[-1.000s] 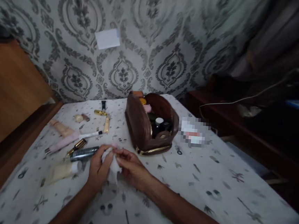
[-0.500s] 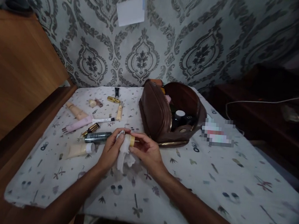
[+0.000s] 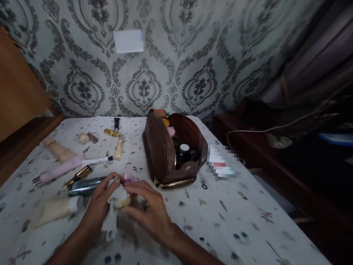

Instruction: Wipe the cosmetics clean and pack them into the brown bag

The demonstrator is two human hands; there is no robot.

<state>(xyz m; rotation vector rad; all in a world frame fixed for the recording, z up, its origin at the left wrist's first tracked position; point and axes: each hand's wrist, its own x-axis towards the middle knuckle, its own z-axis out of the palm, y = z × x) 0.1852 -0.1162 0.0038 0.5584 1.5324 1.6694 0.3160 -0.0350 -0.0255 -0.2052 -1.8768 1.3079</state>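
My left hand (image 3: 104,202) is closed round a crumpled white tissue (image 3: 111,221), which wraps a small container with a yellow end (image 3: 125,202). From the other side, my right hand (image 3: 149,208) pinches that yellow end between thumb and fingers. A bit of purple (image 3: 127,177) shows just behind my fingertips; what it belongs to is hidden. Close to my left hand lie a dark green cylinder (image 3: 85,186) and a beige tube with a white cap (image 3: 53,212). The brown toiletry bag (image 3: 162,152) stands unzipped beyond my right hand, with bottles inside.
Left on the patterned cloth (image 3: 222,243) are a pink tube (image 3: 58,171), a beige tube (image 3: 57,151), a gold-and-black tube (image 3: 78,175) and several small cosmetics. A blurred-out packet (image 3: 220,163) lies right of the bag. A wooden cabinet (image 3: 10,89) borders the left side.
The view has swung right and tilted up, so the table things appear further left and lower. Both hands keep hold of the wrapped container, and a purple bit now shows behind them.
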